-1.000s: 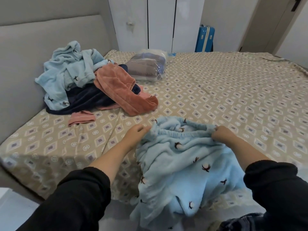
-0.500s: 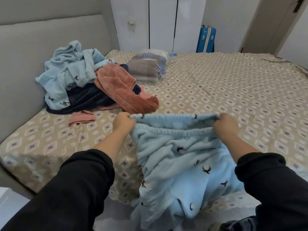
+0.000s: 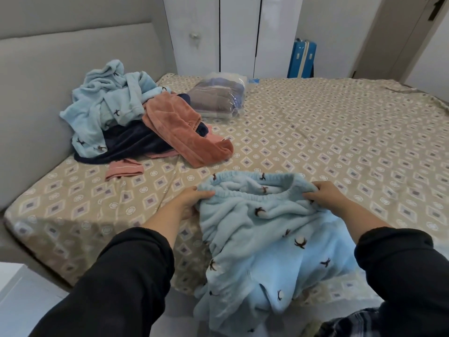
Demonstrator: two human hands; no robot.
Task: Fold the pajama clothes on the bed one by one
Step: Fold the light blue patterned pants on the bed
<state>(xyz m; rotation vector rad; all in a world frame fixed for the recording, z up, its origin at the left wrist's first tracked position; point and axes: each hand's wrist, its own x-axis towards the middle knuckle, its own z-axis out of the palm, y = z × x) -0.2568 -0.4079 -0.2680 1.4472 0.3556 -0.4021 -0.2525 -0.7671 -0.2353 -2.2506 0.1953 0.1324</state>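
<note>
Gripping blue pajama pants (image 3: 272, 229) waistband, left hand (image 3: 192, 201), right hand (image 3: 325, 194), over patterned bed (image 3: 340, 132)

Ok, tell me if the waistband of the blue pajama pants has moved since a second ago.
Yes. The waistband was lifted toward the rust garment half a second ago, then came back toward the person, both hands gripping it.

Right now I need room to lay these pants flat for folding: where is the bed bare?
The bed is bare right of the clear packed bag, beyond the blue pants. A smaller bare patch lies left of the left hand. The clothes pile crowds the headboard side.
</note>
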